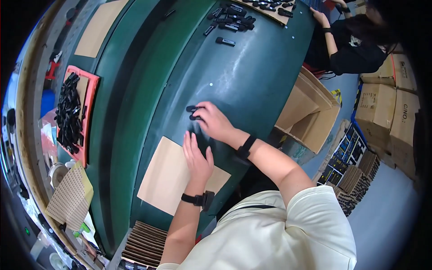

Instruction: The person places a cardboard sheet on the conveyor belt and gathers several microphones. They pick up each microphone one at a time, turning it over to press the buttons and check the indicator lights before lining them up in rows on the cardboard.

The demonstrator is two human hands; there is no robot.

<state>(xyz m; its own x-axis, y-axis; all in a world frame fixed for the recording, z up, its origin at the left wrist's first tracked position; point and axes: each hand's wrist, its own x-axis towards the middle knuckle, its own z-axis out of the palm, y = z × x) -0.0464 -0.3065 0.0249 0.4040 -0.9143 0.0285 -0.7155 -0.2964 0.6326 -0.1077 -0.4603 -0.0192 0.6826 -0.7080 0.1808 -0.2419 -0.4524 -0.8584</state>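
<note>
My right hand (213, 121) reaches over the green bench, its fingers closed around small black oblong pieces (192, 109). Two dark ends stick out past the fingertips; the rest is hidden by the hand. Just nearer to me, my left hand (198, 161) has its fingers stretched out and holds nothing visible. It hovers over or rests on the upper edge of a tan cardboard sheet (163, 177); which of these I cannot tell. Farther off lies a loose pile of similar black pieces (234, 20), with one single piece (225, 41) apart from it.
A red tray (93, 85) heaped with black pieces stands on the left, beyond a dark belt strip (112, 130). Stacked cardboard partitions (143, 245) sit at lower left. On the right are an open carton (310, 110), closed boxes (378, 105) and a co-worker (355, 45).
</note>
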